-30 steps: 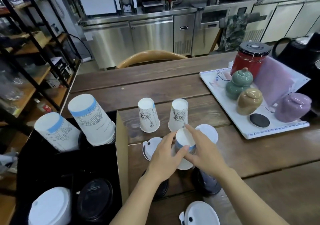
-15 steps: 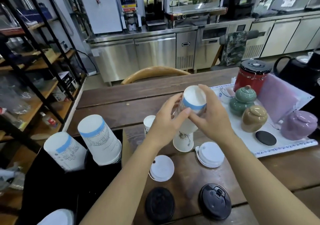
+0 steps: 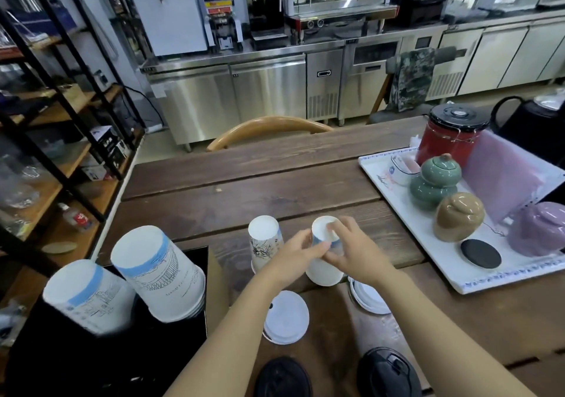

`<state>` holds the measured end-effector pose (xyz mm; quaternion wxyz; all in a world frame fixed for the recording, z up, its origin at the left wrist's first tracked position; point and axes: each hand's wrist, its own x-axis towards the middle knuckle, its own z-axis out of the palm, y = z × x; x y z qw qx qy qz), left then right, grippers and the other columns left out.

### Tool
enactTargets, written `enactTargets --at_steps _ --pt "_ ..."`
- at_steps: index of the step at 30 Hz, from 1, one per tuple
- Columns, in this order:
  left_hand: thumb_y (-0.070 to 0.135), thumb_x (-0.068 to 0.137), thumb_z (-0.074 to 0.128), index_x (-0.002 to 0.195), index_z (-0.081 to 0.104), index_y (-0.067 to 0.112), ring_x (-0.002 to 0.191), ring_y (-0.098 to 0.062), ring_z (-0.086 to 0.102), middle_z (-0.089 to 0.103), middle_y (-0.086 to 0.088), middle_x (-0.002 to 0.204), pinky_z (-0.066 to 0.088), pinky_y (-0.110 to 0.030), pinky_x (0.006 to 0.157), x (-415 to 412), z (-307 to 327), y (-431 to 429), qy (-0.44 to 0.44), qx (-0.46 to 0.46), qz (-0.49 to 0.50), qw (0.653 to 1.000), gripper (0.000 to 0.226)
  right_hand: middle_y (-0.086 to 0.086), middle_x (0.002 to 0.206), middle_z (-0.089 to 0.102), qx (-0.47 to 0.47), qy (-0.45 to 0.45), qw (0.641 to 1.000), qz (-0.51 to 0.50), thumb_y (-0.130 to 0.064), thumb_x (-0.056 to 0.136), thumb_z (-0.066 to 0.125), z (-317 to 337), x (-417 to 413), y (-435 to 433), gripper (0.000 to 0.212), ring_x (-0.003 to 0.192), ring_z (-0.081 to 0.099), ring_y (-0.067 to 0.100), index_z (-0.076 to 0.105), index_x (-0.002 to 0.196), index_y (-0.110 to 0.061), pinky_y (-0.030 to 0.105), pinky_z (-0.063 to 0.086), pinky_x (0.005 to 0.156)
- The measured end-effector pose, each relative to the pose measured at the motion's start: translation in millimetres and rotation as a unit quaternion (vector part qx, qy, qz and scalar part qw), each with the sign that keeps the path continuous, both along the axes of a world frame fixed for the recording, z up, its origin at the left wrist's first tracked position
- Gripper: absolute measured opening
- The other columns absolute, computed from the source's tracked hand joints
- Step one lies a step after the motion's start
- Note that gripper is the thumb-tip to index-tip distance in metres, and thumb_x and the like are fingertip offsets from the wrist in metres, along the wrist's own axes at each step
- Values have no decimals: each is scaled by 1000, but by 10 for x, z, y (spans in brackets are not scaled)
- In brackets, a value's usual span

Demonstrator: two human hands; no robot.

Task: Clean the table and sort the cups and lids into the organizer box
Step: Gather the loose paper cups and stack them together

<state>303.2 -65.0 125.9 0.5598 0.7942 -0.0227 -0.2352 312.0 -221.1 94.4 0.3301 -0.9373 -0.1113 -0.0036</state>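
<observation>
At far left, in the black organizer box (image 3: 171, 351), two big stacks of upside-down paper cups w/ blue bands: left stack (image 3: 84, 297) tilted, right stack (image 3: 162, 277) just beside it, also leaning. Box sits at the left edge of the wooden table (image 3: 260, 182), its cardboard flap up on the right side.

Next over, a small inverted printed cup (image 3: 265, 245) stands on the table, partly behind the left hand (image 3: 295, 257). Below it a white lid (image 3: 286, 317) lies flat, under the left forearm; nearer the bottom edge a black lid (image 3: 282, 378).

Center: both hands clamped on a small inverted cup stack (image 3: 324, 253) w/ a blue band near its top; base rim looks to be on or just above the table, can't tell which. Left hand's fingers wrap the left side; right hand (image 3: 354, 256) has fingertips on the upturned bottom and right side.

Right of that: stacked white lids (image 3: 368, 300) partly under the right wrist, and a second black lid (image 3: 386, 372) below.

Far right: white tray (image 3: 489, 277) w/ red canister (image 3: 452, 135), green jar (image 3: 435, 179), tan jar (image 3: 458, 219), purple jar (image 3: 539, 231), black coaster (image 3: 480, 253).
</observation>
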Motion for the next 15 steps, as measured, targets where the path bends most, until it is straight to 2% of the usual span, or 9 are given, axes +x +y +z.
enactTargets --at_steps 2,4,7,10,13,15 --pt "42 89 55 135 44 22 112 -5 44 49 11 125 34 -23 92 1 -103 21 -1 56 -13 998 51 5 135 40 4 34 999 10 -37 81 67 -43 0 -49 54 115 50 25 45 126 -16 38 48 91" --pt "41 90 53 130 48 19 111 -7 45 52 6 132 37 -26 94 28 -184 41 -10 69 13 997 46 1 141 35 31 31 999 3 -37 77 71 -36 -5 -90 67 125 43 19 40 133 -20 38 44 99" --pt "40 93 48 128 50 18 111 -10 47 53 0 135 38 -28 94 73 -211 26 -19 46 99 994 42 -11 137 26 107 47 992 -39 -28 71 78 -55 -30 -100 93 124 35 6 20 143 -22 30 34 105" --pt "43 95 42 138 41 22 129 -14 41 44 2 144 33 -28 99 87 -203 -33 -5 -19 139 990 48 -11 134 24 174 91 978 -72 -23 68 82 -171 -25 -53 106 127 29 6 8 145 -20 25 27 104" --pt "51 95 33 145 29 31 139 -14 29 34 7 150 24 -32 108 63 -247 -85 35 -56 101 993 53 -9 130 33 218 139 962 -89 -18 66 83 -295 -13 15 105 124 36 9 10 142 -23 26 31 101" --pt "55 94 32 142 31 32 131 -11 33 39 10 143 25 -30 105 53 -303 -103 61 -69 87 992 54 -9 123 40 206 152 962 -98 -20 67 81 -363 -17 54 90 118 46 14 18 130 -29 30 40 96"
